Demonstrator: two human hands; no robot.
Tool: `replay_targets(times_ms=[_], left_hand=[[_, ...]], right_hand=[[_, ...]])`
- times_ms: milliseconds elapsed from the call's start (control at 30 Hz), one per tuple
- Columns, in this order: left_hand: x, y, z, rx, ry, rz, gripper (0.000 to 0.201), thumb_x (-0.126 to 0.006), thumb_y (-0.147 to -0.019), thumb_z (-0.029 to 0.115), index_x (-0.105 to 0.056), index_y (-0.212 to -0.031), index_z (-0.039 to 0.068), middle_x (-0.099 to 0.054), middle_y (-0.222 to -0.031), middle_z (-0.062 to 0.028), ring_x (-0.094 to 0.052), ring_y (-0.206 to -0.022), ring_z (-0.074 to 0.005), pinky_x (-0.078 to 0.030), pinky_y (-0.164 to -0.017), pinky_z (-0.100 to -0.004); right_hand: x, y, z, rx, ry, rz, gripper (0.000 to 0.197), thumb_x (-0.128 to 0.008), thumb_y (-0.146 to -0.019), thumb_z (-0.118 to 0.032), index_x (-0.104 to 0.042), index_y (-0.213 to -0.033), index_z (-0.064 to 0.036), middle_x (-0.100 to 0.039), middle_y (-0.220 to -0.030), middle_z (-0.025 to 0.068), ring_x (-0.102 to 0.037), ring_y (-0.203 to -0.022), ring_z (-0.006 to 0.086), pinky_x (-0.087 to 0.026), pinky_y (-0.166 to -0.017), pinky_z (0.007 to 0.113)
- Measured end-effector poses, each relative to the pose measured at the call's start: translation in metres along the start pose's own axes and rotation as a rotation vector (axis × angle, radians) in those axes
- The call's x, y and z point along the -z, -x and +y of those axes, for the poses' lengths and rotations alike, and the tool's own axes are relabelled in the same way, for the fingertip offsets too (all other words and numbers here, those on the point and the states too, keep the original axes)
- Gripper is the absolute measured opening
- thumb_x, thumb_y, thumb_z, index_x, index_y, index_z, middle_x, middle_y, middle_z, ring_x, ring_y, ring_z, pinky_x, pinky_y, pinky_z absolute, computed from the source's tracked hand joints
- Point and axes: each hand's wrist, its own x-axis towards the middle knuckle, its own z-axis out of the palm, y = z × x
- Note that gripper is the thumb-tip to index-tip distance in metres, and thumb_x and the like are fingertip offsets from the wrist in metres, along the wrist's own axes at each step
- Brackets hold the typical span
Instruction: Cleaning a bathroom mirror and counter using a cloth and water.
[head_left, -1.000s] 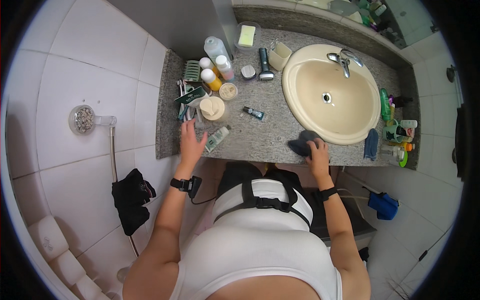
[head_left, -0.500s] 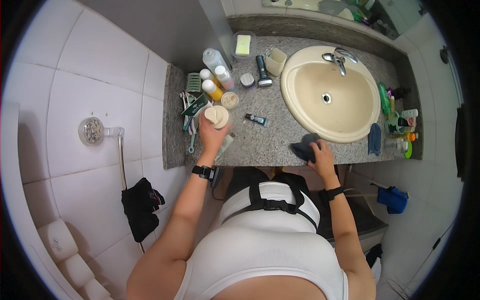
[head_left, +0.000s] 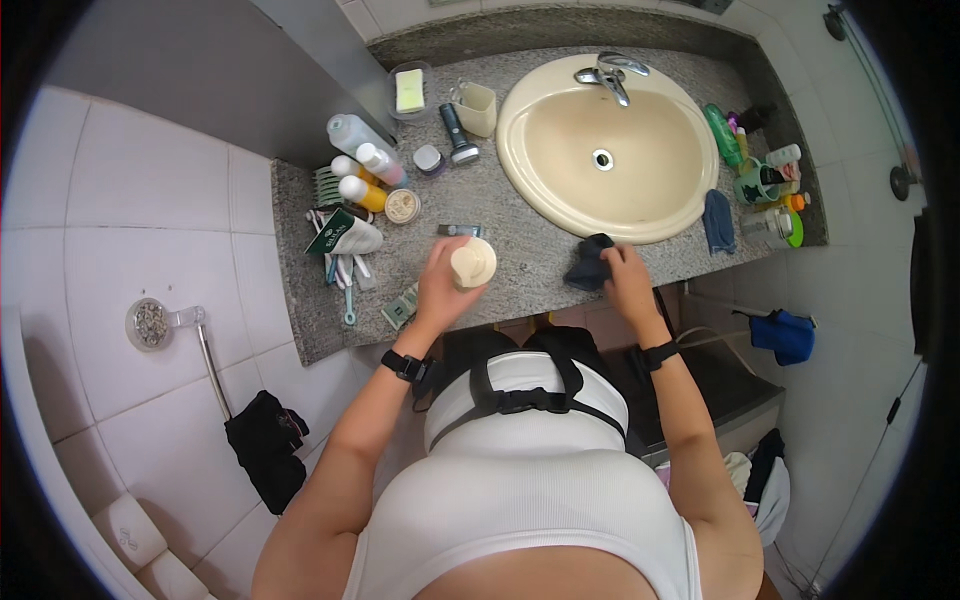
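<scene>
Over the front of the granite counter (head_left: 520,225), my left hand (head_left: 445,288) is wrapped round a cream-coloured pump bottle (head_left: 476,262), seen from above. Most of the bottle's body is hidden beneath its top. Just beyond it lies a small dark tube (head_left: 460,231), partly covered by the bottle. My right hand (head_left: 628,285) pinches a dark grey cloth (head_left: 586,264) near the counter's front edge, below the basin. Beside my left wrist a pale green packet (head_left: 401,307) rests on the counter.
A beige basin (head_left: 520,185) with a chrome tap (head_left: 611,76) fills the middle right. Several bottles, including a yellow one (head_left: 362,193), crowd the left near a white-and-green tube (head_left: 346,233). A shaver (head_left: 458,135) and a beige cup (head_left: 475,108) stand farther back. A folded blue cloth (head_left: 718,222) lies right.
My left hand has carried the pump bottle rightward, away from the cluster of bottles. My right hand still holds the cloth, which is now more bunched. The head view has shifted.
</scene>
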Motion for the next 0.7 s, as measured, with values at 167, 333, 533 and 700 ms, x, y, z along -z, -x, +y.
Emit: replay_targets(times_ms=[167,333,533,700], left_hand=[[-0.019,-0.009,0.001,-0.037,-0.035,-0.040,0.081,-0.090,-0.067,0.012,-0.051,-0.139,0.010,-0.055,-0.130,-0.0144,-0.059,-0.119,-0.0370,-0.052,-0.097,-0.0427],[-0.006,-0.009,0.014,-0.036,-0.087,-0.099,0.098,-0.091,-0.068,0.021,-0.038,-0.150,0.007,-0.044,-0.141,-0.0199,-0.053,-0.126,-0.0410,-0.049,-0.102,-0.0466],[0.004,0.002,0.020,-0.028,-0.056,-0.044,0.089,-0.088,-0.074,0.025,-0.041,-0.147,0.004,-0.048,-0.142,-0.0229,-0.051,-0.128,-0.0423,-0.046,-0.105,-0.0467],[0.000,-0.005,0.044,-0.046,-0.105,-0.014,0.077,-0.080,-0.081,0.011,-0.043,-0.149,0.005,-0.060,-0.135,-0.0174,-0.060,-0.123,-0.0342,-0.050,-0.101,-0.0421]], right_hand=[[-0.032,0.007,0.009,0.347,0.304,0.036,0.051,-0.075,-0.075,-0.009,-0.065,-0.124,-0.0163,-0.054,-0.138,0.0087,-0.038,-0.143,0.0317,-0.022,-0.119,0.065],[-0.031,-0.008,0.008,0.228,0.110,0.067,0.032,-0.076,-0.076,-0.005,-0.057,-0.101,-0.0105,-0.056,-0.109,0.0117,-0.053,-0.118,0.0349,-0.035,-0.112,0.059],[0.015,-0.015,-0.047,0.152,-0.275,0.249,0.039,-0.073,-0.076,0.000,-0.056,-0.111,-0.0052,-0.052,-0.105,0.0180,-0.057,-0.096,0.0416,-0.049,-0.083,0.045],[0.059,-0.030,-0.115,0.608,-0.142,0.243,0.051,-0.074,-0.072,-0.002,-0.067,-0.121,-0.0145,-0.059,-0.113,0.0160,-0.062,-0.100,0.0353,-0.052,-0.084,0.042]])
